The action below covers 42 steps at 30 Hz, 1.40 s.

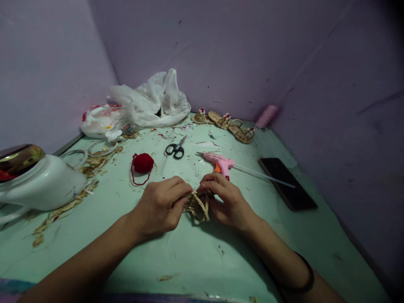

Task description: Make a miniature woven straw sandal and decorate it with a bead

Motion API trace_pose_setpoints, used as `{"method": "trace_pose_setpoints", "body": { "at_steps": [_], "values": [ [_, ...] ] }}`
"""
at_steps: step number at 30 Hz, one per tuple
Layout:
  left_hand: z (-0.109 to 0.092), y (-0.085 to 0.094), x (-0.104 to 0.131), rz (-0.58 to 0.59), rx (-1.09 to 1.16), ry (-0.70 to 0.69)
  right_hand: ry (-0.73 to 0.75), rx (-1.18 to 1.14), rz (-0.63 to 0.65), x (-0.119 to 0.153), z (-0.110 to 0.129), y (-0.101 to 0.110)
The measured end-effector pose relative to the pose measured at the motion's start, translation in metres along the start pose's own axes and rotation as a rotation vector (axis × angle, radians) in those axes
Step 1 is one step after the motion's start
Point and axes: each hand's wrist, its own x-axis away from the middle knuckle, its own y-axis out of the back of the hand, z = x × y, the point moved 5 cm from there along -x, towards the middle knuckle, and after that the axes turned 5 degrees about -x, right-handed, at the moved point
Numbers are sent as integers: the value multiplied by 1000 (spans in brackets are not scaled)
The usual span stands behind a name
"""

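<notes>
In the head view, the left hand [166, 204] and right hand [227, 203] grasp a braided straw piece [199, 206] between them, over the tabletop [142, 265]. Beyond lie a red yarn ball [143, 163], black-handled scissors [178, 148] and a pink glue gun [222, 161], its glue stick [264, 174] crossing a smartphone [293, 196].

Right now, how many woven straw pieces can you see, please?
4: one woven piece held between the left hand and right hand; near the back wall, a left piece, a middle piece and a right piece. Others may be hidden.
</notes>
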Motion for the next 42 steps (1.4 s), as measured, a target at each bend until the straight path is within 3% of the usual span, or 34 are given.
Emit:
{"method": "trace_pose_setpoints", "body": {
  "at_steps": [25, 42],
  "values": [
    [0, 0, 3, -79, 30, -43, 42, 15, -11, -1, 3, 1],
    [0, -2, 2, -62, 20, -43, 48, 6, -4, -1, 2, 1]
  ]
}}
